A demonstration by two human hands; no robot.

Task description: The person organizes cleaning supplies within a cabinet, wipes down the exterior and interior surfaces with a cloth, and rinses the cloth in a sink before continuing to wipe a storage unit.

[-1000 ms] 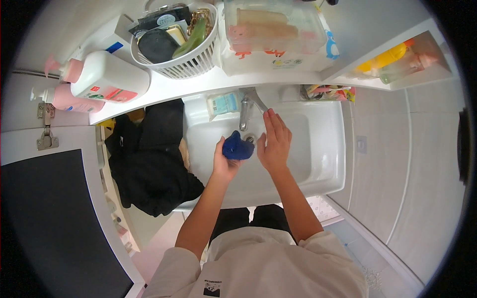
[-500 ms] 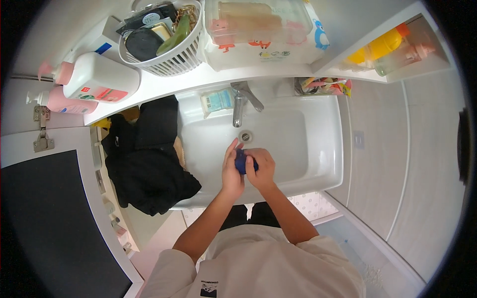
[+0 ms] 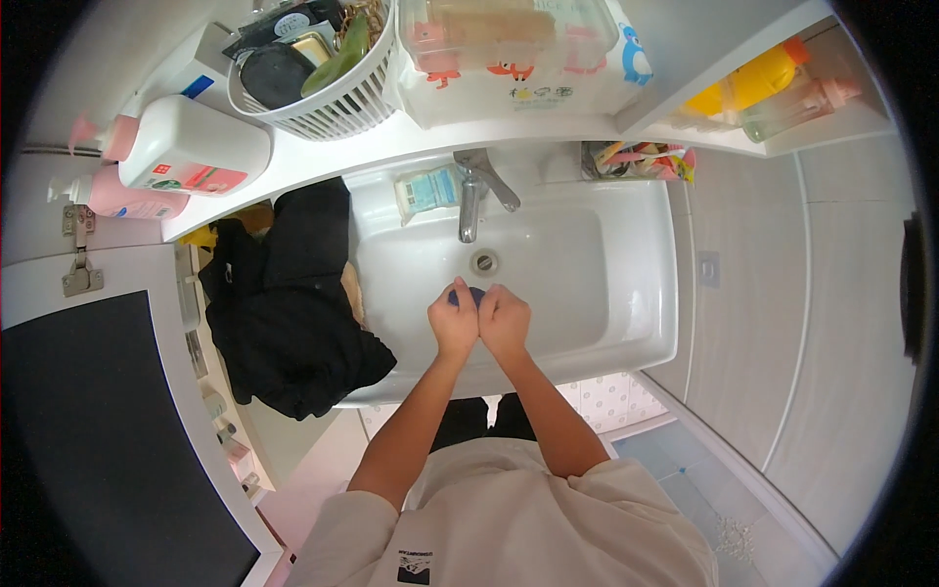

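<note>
Hands together, my left hand [image 3: 454, 320] and right hand [image 3: 505, 320] are clamped on a dark-blue, soft-looking bundle [image 3: 476, 293] over the white ceramic sink [image 3: 559, 284], near its middle. It's gathered small, not yet released; wetness I cannot tell. Heaped black fabric [image 3: 291, 342] crowds the left side; moving room stretches right, below the far chrome tap [image 3: 469, 213].

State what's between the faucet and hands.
In the head view, the drain lies between the faucet and the left hand and right hand, which grip a blue item.
</note>
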